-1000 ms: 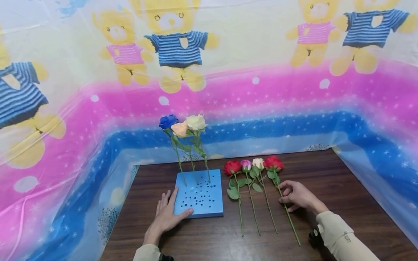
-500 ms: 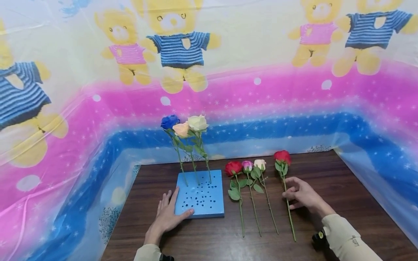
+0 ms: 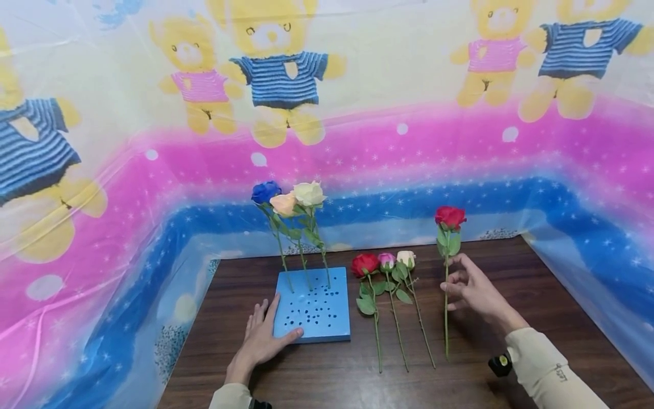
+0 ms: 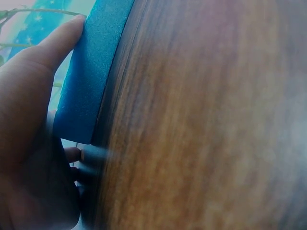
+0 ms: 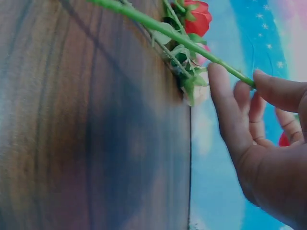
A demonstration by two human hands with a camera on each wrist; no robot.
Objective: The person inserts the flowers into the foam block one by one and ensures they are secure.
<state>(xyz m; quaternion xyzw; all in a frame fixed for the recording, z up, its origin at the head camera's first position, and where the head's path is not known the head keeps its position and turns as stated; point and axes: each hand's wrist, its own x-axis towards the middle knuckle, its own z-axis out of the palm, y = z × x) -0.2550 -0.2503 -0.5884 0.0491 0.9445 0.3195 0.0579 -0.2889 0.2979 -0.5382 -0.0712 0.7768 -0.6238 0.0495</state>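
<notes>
Hands (image 3: 261, 339) partly hide the block (image 3: 318, 305) and rose stem (image 3: 447, 329).

I have free room at the lower centre of the head view, where bare tabletop (image 3: 332, 378) runs in front of the blue block (image 3: 318, 333). From above I could reach the block's front half; three upright roses (image 3: 284, 204) bar its back, and the left hand (image 3: 263, 335) blocks its left edge. Right of centre, three lying roses (image 3: 403, 296) obstruct a low pass. Beyond them I see a strip narrowing downward, bounded by the raised red rose (image 3: 452, 243) and right hand (image 3: 475, 289). The backdrop (image 3: 398, 193) limits me behind.
</notes>
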